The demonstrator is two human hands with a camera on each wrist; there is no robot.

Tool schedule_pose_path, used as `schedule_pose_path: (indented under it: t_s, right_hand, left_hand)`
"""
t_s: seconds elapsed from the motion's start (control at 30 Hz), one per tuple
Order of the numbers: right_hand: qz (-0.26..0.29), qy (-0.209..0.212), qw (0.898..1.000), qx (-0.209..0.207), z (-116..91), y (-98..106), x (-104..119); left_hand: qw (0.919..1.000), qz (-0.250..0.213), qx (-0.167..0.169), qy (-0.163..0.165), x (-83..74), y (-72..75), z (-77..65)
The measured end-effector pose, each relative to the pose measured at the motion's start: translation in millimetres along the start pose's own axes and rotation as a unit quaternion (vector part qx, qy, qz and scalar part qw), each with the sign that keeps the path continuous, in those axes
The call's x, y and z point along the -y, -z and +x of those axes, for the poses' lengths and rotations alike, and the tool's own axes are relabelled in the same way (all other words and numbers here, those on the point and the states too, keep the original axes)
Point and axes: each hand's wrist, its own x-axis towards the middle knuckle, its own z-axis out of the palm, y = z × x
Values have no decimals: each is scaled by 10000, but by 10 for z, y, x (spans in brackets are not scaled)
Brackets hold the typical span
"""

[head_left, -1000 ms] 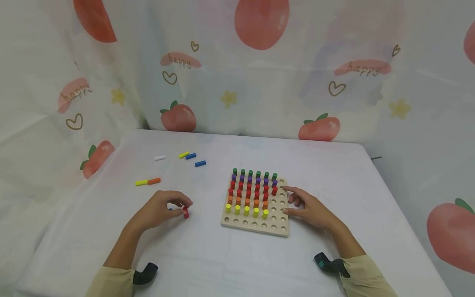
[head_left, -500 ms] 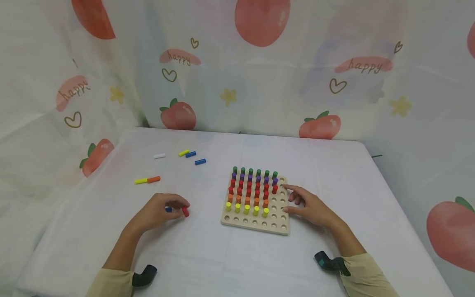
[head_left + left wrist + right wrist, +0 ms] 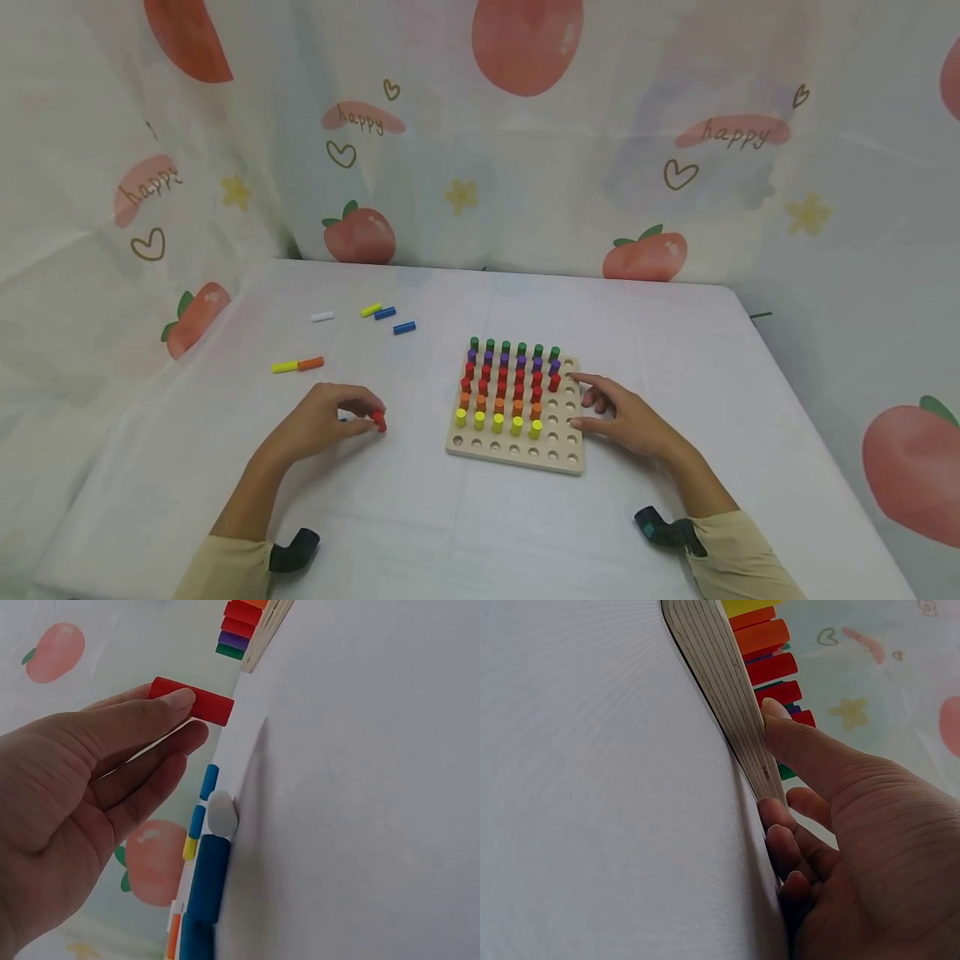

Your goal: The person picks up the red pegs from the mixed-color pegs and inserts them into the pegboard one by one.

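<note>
My left hand [image 3: 318,423] pinches a red peg [image 3: 214,707] between thumb and fingertips, just above the white table left of the pegboard. Partly hidden behind that hand is a blue peg [image 3: 345,419]. In the left wrist view, blue pegs [image 3: 208,877] and a white rounded piece [image 3: 223,814] lie below the fingers. A wooden pegboard [image 3: 487,457] carries rows of green, purple, red, orange and yellow pegs. Its front row and right-hand holes show bare. The right hand [image 3: 630,423] touches the board's right edge with its thumb and index fingertips spread apart.
Farther back left lie a white peg [image 3: 322,317], a yellow peg [image 3: 371,309] and two blue pegs [image 3: 404,328]. Nearer, another yellow peg [image 3: 285,367] lies end to end with an orange peg [image 3: 311,363]. A fruit-printed curtain [image 3: 540,208] hangs behind the table.
The red peg has turned in my left fingers, and that hand has dipped, then risen slightly. My right hand stays at the board's edge; the pegs on the board are unchanged.
</note>
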Motion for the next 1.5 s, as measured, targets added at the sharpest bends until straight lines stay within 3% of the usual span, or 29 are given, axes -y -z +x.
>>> schedule_pose_path:
  t_s: [0.3, 0.7, 0.9, 1.5]
  right_hand:
    - [-90, 47, 9999, -4, -9, 14, 6]
    - [-102, -13, 9999, 6, -13, -2, -3]
    - [-93, -28, 10000, -20, -11, -6, -18]
    - [-20, 18, 10000, 40, -43, 4, 14]
  left_hand:
    - [9989, -208, 130, -406, -193, -53, 247]
    - [9951, -675, 290, -667, -438, -286, 615]
    - [9942, -584, 100, -902, -537, -399, 780]
    - [9918, -831, 3, -975, -714, -580, 1044]
